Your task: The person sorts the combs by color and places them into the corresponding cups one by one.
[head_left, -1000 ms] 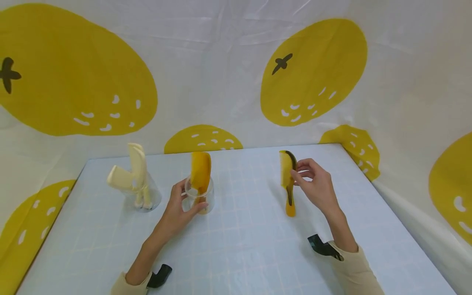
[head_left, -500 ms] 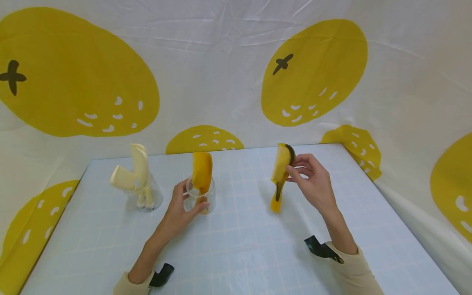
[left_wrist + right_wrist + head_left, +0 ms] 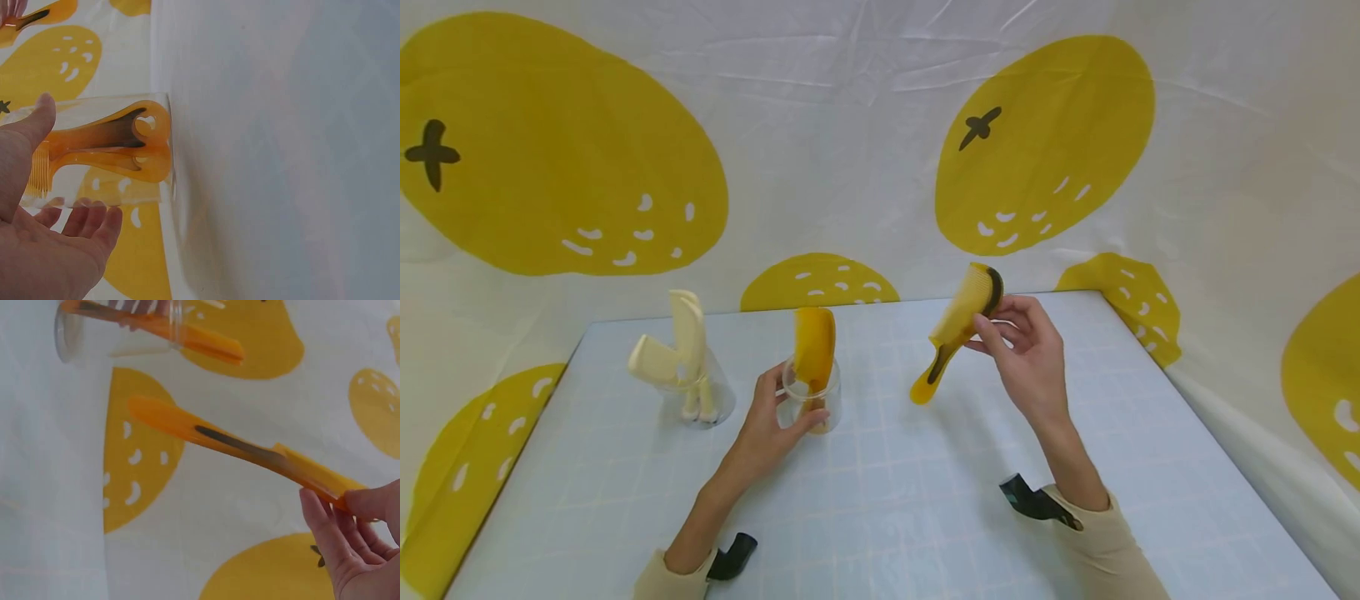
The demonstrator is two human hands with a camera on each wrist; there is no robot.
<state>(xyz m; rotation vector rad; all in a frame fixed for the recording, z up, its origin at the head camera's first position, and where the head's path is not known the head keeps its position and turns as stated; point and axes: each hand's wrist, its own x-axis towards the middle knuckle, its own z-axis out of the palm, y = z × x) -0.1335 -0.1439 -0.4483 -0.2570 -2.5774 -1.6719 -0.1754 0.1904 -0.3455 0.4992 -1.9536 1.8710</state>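
Note:
My left hand (image 3: 767, 429) grips a clear glass cup (image 3: 833, 402), thumb on one side and fingers on the other. An orange comb (image 3: 814, 346) stands in that cup, teeth end up. In the left wrist view its dark-streaked handle (image 3: 100, 134) shows through the wall; whether a second handle is there, I cannot tell. My right hand (image 3: 1026, 358) pinches a yellow comb (image 3: 966, 304) with a dark streak by its toothed end. This comb is held in the air to the right of the cup, tilted, its handle (image 3: 181, 425) pointing down toward the cup.
Another clear cup (image 3: 721, 398) stands at the left with cream-coloured combs (image 3: 687, 333) leaning out of it. A pale checked cloth covers the table (image 3: 880, 517). Behind it hangs a white curtain (image 3: 842, 150) with yellow fruit prints.
The right hand has lifted the yellow comb and moved it left, tilting it so its handle swings toward the cup. The left hand stays on the cup.

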